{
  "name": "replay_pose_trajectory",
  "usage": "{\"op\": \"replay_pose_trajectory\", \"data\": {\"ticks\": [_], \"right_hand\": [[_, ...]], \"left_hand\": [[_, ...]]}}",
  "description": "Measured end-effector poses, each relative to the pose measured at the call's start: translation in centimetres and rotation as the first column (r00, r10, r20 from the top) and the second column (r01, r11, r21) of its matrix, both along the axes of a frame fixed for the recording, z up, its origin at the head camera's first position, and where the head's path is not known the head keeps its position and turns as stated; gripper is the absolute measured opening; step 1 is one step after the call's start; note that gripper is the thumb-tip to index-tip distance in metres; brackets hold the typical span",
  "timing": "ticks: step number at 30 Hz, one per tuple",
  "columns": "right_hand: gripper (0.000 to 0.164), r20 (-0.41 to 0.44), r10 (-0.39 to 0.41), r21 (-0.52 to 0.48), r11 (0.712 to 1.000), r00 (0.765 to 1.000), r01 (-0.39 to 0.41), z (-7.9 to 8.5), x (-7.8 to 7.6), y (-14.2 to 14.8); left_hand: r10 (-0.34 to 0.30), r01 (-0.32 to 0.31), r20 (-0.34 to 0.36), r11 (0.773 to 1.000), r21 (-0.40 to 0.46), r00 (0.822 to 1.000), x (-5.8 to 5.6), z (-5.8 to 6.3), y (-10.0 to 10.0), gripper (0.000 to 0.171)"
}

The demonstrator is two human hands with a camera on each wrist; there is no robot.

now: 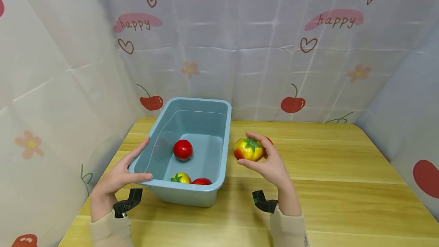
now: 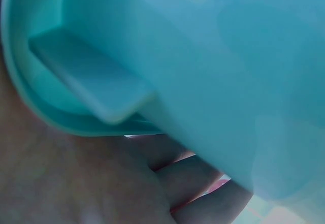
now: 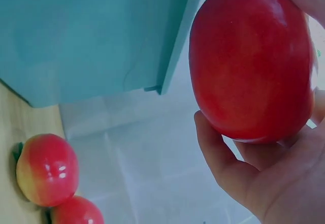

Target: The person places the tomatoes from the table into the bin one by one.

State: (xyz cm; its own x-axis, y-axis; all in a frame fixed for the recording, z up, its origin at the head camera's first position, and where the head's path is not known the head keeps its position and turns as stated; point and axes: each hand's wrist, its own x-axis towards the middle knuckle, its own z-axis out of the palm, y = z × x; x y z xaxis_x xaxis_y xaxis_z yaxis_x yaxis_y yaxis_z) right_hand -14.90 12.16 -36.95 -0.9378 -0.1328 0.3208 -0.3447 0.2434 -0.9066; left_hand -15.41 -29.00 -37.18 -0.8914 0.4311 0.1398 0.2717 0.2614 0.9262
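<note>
My left hand (image 1: pixel 118 174) grips the near left corner of a light blue plastic bin (image 1: pixel 192 197), thumb along the front rim and fingers against the left side. In the left wrist view those fingers lie against the bin's outer wall (image 2: pixel 213 82). My right hand (image 1: pixel 274 169) holds a red and yellow toy tomato (image 1: pixel 249 149) with a green leafy top, just right of the bin and above the rim's right side. The right wrist view shows the tomato's red underside (image 3: pixel 254 64). Inside the bin are a red tomato (image 1: pixel 183 150), a yellow one (image 1: pixel 181 178) and another red one (image 1: pixel 201 181).
Two more tomatoes, one red and yellow (image 3: pixel 48 170) and one red (image 3: pixel 77 212), sit on the wooden table (image 1: pixel 336 186) in the right wrist view. A bit of red (image 1: pixel 269 139) peeks out behind my right hand. A cherry-print curtain (image 1: pixel 240 64) closes off the back and sides.
</note>
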Motion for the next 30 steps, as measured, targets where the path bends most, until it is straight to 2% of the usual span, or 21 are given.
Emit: {"op": "replay_pose_trajectory", "data": {"ticks": [6, 11, 17, 30], "right_hand": [[0.071, -0.035, 0.015, -0.030, 0.999, 0.999, -0.016, 0.5, 0.3, -0.1], [0.076, -0.032, 0.002, -0.034, 0.999, 0.999, -0.003, 0.9, 0.5, -0.4], [0.082, -0.041, 0.009, -0.088, 0.996, 0.999, -0.013, 1.2, 0.8, -0.7], [0.081, -0.105, 0.083, -0.213, 0.971, 0.991, -0.104, 1.5, 0.8, -3.0]], "left_hand": [[0.001, -0.001, 0.001, 1.000, 0.000, 1.000, 0.0, 0.0, 0.0, 0.092], [0.004, -0.004, 0.002, 1.000, -0.002, 1.000, 0.0, 0.0, 0.0, 0.091], [0.007, -0.007, 0.007, 1.000, 0.001, 1.000, 0.0, 0.1, 0.0, 0.091], [0.005, -0.005, 0.003, 1.000, -0.012, 1.000, -0.1, 0.0, 0.0, 0.091]]}}
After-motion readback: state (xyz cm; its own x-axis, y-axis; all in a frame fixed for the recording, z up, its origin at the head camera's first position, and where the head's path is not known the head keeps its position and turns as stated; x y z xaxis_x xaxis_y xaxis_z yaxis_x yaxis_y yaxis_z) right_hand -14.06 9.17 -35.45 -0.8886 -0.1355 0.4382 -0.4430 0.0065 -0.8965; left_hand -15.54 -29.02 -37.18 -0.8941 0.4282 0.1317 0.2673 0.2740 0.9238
